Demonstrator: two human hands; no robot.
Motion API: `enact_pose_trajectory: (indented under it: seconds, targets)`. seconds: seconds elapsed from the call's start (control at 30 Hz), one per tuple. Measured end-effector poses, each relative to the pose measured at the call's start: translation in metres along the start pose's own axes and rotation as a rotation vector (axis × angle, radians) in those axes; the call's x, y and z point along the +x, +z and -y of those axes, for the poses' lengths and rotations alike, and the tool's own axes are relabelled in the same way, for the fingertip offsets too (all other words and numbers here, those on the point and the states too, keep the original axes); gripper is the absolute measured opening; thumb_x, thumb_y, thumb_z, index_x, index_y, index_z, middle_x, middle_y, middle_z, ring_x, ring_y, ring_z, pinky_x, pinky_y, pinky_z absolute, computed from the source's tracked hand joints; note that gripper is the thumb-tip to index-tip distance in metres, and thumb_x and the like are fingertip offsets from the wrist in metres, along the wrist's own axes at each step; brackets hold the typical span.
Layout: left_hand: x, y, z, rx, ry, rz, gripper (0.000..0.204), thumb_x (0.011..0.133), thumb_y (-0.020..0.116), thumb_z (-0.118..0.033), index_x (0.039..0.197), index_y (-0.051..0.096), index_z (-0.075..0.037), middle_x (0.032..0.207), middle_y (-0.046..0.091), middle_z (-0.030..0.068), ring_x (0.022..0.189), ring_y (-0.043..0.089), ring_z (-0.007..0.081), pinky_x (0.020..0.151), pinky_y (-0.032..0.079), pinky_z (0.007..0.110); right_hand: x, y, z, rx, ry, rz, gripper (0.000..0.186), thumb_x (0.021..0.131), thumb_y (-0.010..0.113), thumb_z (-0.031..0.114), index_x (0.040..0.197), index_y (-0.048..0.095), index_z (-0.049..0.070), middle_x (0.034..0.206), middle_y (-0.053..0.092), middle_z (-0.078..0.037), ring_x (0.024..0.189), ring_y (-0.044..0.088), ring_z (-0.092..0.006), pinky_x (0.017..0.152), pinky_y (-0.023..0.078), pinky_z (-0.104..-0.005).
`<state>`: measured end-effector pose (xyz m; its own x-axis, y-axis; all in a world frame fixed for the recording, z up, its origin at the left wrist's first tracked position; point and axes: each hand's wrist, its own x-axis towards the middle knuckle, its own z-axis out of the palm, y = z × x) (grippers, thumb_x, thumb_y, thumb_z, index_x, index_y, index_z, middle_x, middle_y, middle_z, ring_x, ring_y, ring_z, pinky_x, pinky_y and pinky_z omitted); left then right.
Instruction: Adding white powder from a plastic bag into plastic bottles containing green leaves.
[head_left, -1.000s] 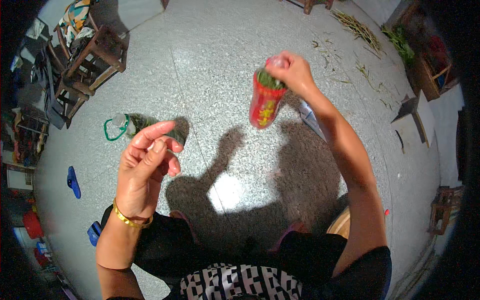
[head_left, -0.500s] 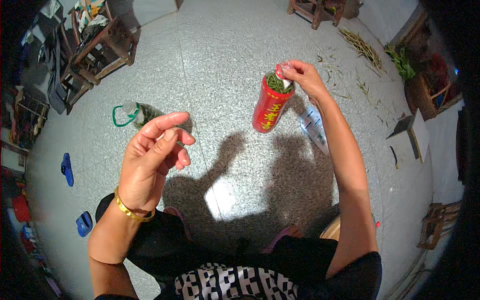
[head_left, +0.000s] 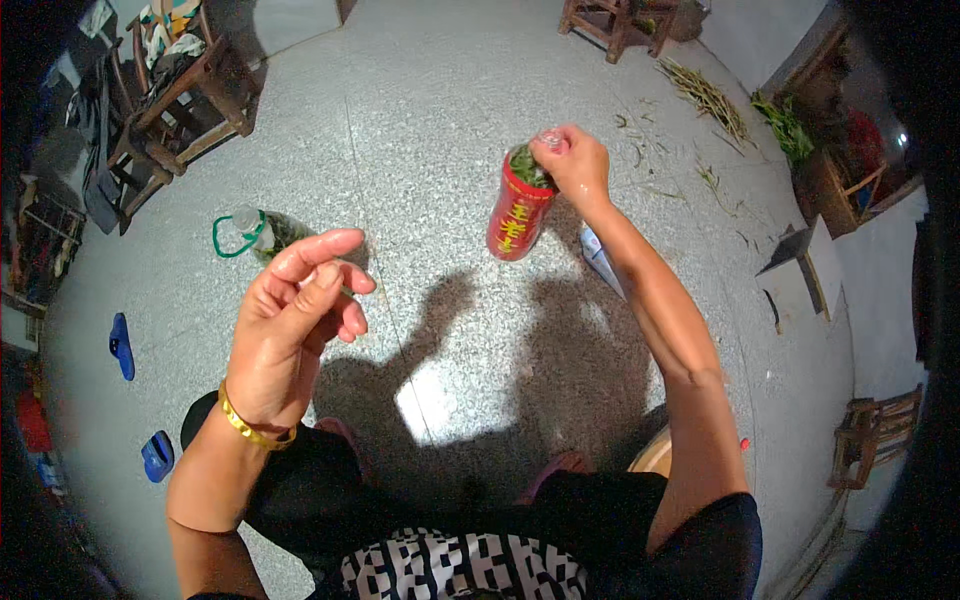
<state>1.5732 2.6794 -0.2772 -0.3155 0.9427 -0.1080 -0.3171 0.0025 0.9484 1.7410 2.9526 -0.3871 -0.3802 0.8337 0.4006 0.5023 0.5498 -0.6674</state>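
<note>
My right hand [head_left: 574, 168] is closed round the top of a tall plastic bottle [head_left: 518, 216] with a red label and yellow lettering. Green plant strips show inside its clear shoulder, and my fingers cover most of the neck. The bottle stands on the floor, tilted slightly to the right. My left hand [head_left: 300, 315] hangs in the air at the left, fingers half bent and apart, with nothing in it. Just beyond it lies a clear bottle [head_left: 283, 231] with a green handle and dark green contents, partly hidden by that hand.
A blue-white packet [head_left: 597, 258] lies beside my right forearm. Cut stalks [head_left: 706, 98] and scraps litter the far right floor, near an open carton [head_left: 800, 262]. Wooden chairs [head_left: 190, 115] stand at the far left; blue slippers [head_left: 121, 347] lie nearer. A round wooden rim [head_left: 652, 455] shows by my knee.
My right hand has turned and closed further over the bottle's top, hiding the red piece seen there before. The whole view has shifted slightly. My left hand keeps its pose.
</note>
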Motion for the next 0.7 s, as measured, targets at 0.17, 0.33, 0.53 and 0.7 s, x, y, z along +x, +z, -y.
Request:
enact_pose_trajectory:
  seconds: [0.17, 0.33, 0.53, 0.7]
  targets:
    - [-0.002, 0.007, -0.003, 0.021, -0.025, 0.028, 0.025, 0.086, 0.05, -0.017, 0.107, 0.052, -0.003, 0.083, 0.058, 0.005, 0.061, 0.054, 0.0074, 0.055, 0.043, 0.019, 0.001, 0.001, 0.004, -0.062, 0.045, -0.067, 0.035, 0.06, 0.068, 0.034, 0.077, 0.059, 0.005, 0.067, 0.059, -0.012, 0.064, 0.059, -0.0275, 0.057, 0.046, -0.0376]
    - [0.001, 0.007, -0.002, 0.031, -0.027, -0.013, 0.026, 0.085, 0.051, -0.017, 0.108, 0.052, -0.003, 0.083, 0.058, 0.0056, 0.061, 0.054, 0.0079, 0.056, 0.042, 0.019, -0.008, 0.003, 0.0, 0.004, 0.047, -0.075, 0.036, 0.061, 0.07, 0.035, 0.078, 0.058, 0.005, 0.067, 0.059, -0.012, 0.062, 0.059, -0.0262, 0.058, 0.046, -0.0371]
    - [0.002, 0.007, 0.0, 0.073, -0.017, -0.019, 0.027, 0.084, 0.053, -0.016, 0.108, 0.052, -0.003, 0.083, 0.058, 0.0058, 0.061, 0.053, 0.0081, 0.056, 0.043, 0.02, -0.021, 0.006, 0.001, 0.04, -0.043, -0.134, 0.031, 0.062, 0.07, 0.03, 0.075, 0.056, 0.006, 0.069, 0.059, -0.011, 0.063, 0.058, -0.026, 0.06, 0.043, -0.0379]
    - [0.006, 0.009, 0.0, 0.03, -0.048, -0.022, 0.026, 0.084, 0.053, -0.015, 0.107, 0.052, -0.003, 0.082, 0.058, 0.0057, 0.06, 0.053, 0.0078, 0.055, 0.043, 0.02, -0.024, 0.0, -0.005, 0.021, -0.012, -0.158, 0.031, 0.063, 0.071, 0.029, 0.078, 0.056, 0.007, 0.071, 0.059, -0.007, 0.064, 0.056, -0.0227, 0.065, 0.039, -0.036]
